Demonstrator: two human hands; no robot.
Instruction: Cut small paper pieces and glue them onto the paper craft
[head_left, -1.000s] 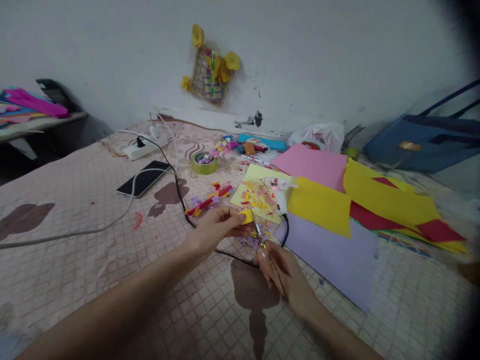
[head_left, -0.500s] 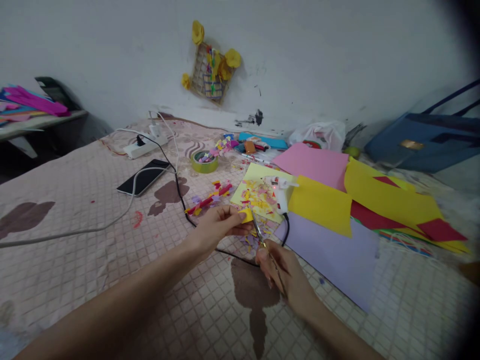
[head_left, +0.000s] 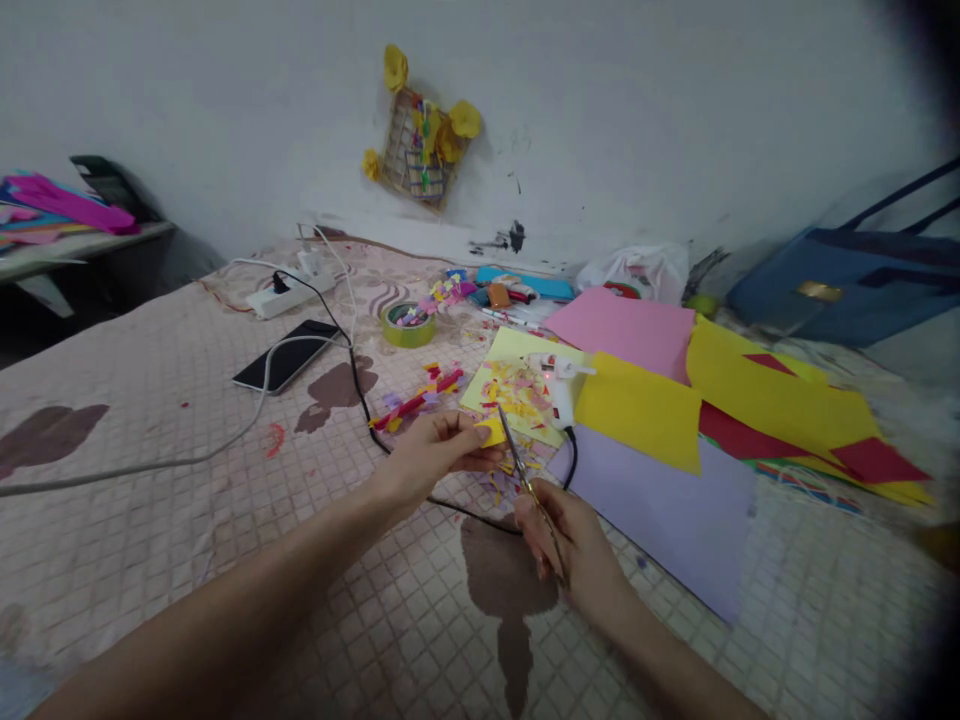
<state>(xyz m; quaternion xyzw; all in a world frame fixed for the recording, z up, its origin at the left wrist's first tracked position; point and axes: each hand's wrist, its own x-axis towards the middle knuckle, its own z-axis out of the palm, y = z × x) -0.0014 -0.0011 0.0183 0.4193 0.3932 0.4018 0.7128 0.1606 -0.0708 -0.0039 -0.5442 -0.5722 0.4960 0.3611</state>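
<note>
Between the thumb and fingers of my left hand [head_left: 442,447] is a small piece of yellow paper [head_left: 492,432]. My right hand [head_left: 564,535] grips a pair of scissors [head_left: 523,472], whose blades point up beside the right edge of that piece. Behind the hands, a pale yellow sheet [head_left: 514,345] bears many small paper scraps. A white glue gun [head_left: 561,390] lies on its right side, with a small red light showing. Left of the sheet is a red strip [head_left: 416,403] with yellow and purple bits on it.
Right of the glue gun are yellow [head_left: 637,412], purple [head_left: 675,510] and pink sheets [head_left: 630,325]. Green tape [head_left: 409,326] stands behind the red strip. A phone [head_left: 288,355], cables and a power strip [head_left: 291,294] lie on the left; a blue bag [head_left: 855,285] sits at the back right.
The scissors' blades have shifted slightly at the edge of the yellow piece. Both hands keep nearly the same place and hold the same things.
</note>
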